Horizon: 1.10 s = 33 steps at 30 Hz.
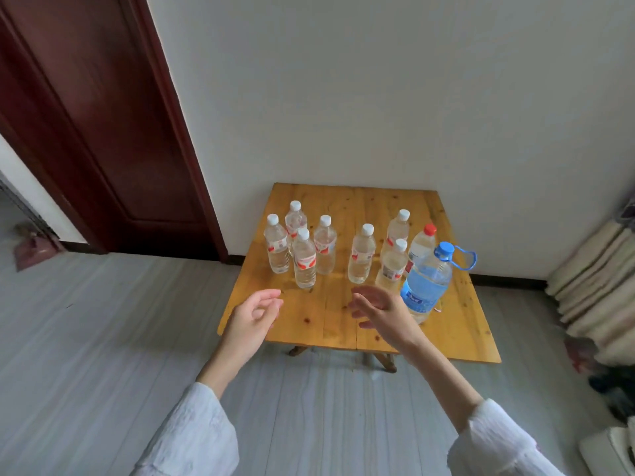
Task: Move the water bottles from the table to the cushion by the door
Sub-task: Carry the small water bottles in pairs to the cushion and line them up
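Both arms wear loose, wide-cuffed sleeves (192, 438) of pale white crinkled fabric, forearms bare below the cuffs

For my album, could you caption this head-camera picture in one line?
Two empty hands, left hand and right hand, reach toward nine upright clear plastic water bottles on a small wooden table.
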Motion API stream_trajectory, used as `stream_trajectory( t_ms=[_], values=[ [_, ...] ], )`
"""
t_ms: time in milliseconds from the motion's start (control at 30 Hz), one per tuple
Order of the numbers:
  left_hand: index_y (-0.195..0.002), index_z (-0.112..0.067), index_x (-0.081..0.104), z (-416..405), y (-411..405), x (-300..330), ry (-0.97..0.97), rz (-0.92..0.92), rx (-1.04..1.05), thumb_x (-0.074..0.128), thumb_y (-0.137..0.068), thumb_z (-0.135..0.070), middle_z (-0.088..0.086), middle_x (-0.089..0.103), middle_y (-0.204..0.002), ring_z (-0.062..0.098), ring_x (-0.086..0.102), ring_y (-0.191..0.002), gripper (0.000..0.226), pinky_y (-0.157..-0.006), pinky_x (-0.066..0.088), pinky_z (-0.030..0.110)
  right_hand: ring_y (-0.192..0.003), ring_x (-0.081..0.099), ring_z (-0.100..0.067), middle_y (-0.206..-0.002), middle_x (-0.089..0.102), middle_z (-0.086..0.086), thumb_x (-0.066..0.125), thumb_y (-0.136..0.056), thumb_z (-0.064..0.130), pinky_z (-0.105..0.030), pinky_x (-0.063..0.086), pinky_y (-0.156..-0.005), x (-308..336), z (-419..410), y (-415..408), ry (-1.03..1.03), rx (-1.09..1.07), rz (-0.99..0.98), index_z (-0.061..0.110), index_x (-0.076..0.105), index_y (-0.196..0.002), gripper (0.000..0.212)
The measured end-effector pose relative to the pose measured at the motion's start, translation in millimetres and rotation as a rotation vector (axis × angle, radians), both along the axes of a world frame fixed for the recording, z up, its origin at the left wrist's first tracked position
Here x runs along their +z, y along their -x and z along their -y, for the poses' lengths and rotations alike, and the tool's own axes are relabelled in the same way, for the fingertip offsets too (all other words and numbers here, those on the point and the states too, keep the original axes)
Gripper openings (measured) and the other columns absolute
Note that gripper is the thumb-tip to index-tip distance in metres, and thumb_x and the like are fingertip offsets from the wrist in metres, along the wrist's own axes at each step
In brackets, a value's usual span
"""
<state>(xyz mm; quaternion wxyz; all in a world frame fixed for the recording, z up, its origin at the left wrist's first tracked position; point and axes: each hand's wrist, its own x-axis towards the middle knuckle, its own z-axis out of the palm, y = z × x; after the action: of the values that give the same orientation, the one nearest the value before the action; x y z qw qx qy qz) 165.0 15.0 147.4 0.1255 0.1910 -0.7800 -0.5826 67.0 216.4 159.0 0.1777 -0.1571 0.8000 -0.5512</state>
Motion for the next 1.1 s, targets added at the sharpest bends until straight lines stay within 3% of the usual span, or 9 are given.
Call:
stream_trajectory(
  t_ms=[100, 233, 400, 567, 733, 833, 967, 1100],
  values=[
    [-0.116, -0.024, 0.053, 27, 50, -20, 0.029, 0.030, -0.027, 0.052, -0.089, -0.027, -0.004, 0.059, -0.115, 0.006, 0.056, -0.104, 0.027, -0.089, 0.047, 0.028, -0.084, 0.066, -0.012, -0.094, 0.067, -0.003, 0.052, -0.089, 0.028, -0.028, 0.057, -0.071, -14, 20, 44, -0.022, -0.040, 0.012, 0.014, 0.057, -0.113, 0.028],
    [-0.122, -0.029, 0.047, 67, 119, -46, 0.049, 0.045, -0.066, 0.055, -0.087, -0.031, -0.014, 0.051, -0.120, -0.001, 0.050, -0.104, 0.036, -0.078, 0.037, 0.011, -0.092, 0.064, -0.018, -0.104, 0.067, -0.009, 0.053, -0.089, 0.028, -0.035, 0.057, -0.074, -33, 57, 104, -0.060, -0.080, -0.001, 0.015, 0.057, -0.112, 0.027],
    [-0.130, -0.027, 0.039, 119, 199, -76, 0.154, 0.089, -0.211, 0.058, -0.085, -0.033, -0.016, 0.044, -0.128, 0.003, 0.043, -0.115, 0.050, -0.093, 0.033, 0.022, -0.097, 0.062, -0.027, -0.108, 0.066, -0.016, 0.053, -0.089, 0.026, -0.049, 0.051, -0.086, -56, 110, 181, -0.186, -0.221, -0.022, 0.008, 0.056, -0.114, 0.031],
    [-0.130, -0.022, 0.041, 143, 253, -92, 0.218, 0.113, -0.286, 0.060, -0.084, -0.031, -0.010, 0.046, -0.129, 0.001, 0.041, -0.116, 0.051, -0.096, 0.032, 0.019, -0.098, 0.062, -0.027, -0.109, 0.066, -0.013, 0.056, -0.086, 0.025, -0.034, 0.047, -0.084, -75, 151, 235, -0.318, -0.280, -0.032, 0.006, 0.054, -0.117, 0.037],
    [-0.121, -0.018, 0.048, 131, 279, -117, 0.171, 0.119, -0.329, 0.066, -0.078, -0.032, -0.002, 0.052, -0.122, 0.010, 0.045, -0.116, 0.049, -0.101, 0.036, 0.028, -0.107, 0.055, -0.029, -0.118, 0.055, -0.015, 0.062, -0.082, 0.025, -0.039, 0.044, -0.091, -99, 172, 268, -0.421, -0.265, -0.054, 0.006, 0.047, -0.124, 0.048],
    [-0.118, -0.020, 0.049, 128, 290, -127, 0.154, 0.117, -0.293, 0.068, -0.075, -0.035, -0.005, 0.053, -0.117, 0.009, 0.046, -0.111, 0.050, -0.096, 0.034, 0.024, -0.113, 0.049, -0.032, -0.122, 0.052, -0.017, 0.064, -0.081, 0.027, -0.041, 0.040, -0.096, -109, 182, 281, -0.456, -0.251, -0.107, 0.007, 0.047, -0.125, 0.051],
    [-0.110, -0.022, 0.055, 127, 297, -134, 0.160, 0.079, -0.288, 0.068, -0.075, -0.032, -0.008, 0.058, -0.108, 0.007, 0.052, -0.103, 0.039, -0.088, 0.038, 0.018, -0.109, 0.049, -0.032, -0.115, 0.056, -0.015, 0.061, -0.082, 0.029, -0.038, 0.040, -0.089, -114, 190, 289, -0.484, -0.232, -0.206, 0.009, 0.052, -0.118, 0.042],
    [-0.115, -0.022, 0.050, 129, 294, -138, 0.196, 0.055, -0.317, 0.059, -0.080, -0.036, -0.007, 0.055, -0.113, 0.004, 0.048, -0.107, 0.038, -0.091, 0.034, 0.011, -0.109, 0.048, -0.032, -0.116, 0.054, -0.015, 0.060, -0.083, 0.028, -0.040, 0.041, -0.088, -117, 190, 291, -0.488, -0.180, -0.240, 0.007, 0.050, -0.118, 0.042]
  ],
)
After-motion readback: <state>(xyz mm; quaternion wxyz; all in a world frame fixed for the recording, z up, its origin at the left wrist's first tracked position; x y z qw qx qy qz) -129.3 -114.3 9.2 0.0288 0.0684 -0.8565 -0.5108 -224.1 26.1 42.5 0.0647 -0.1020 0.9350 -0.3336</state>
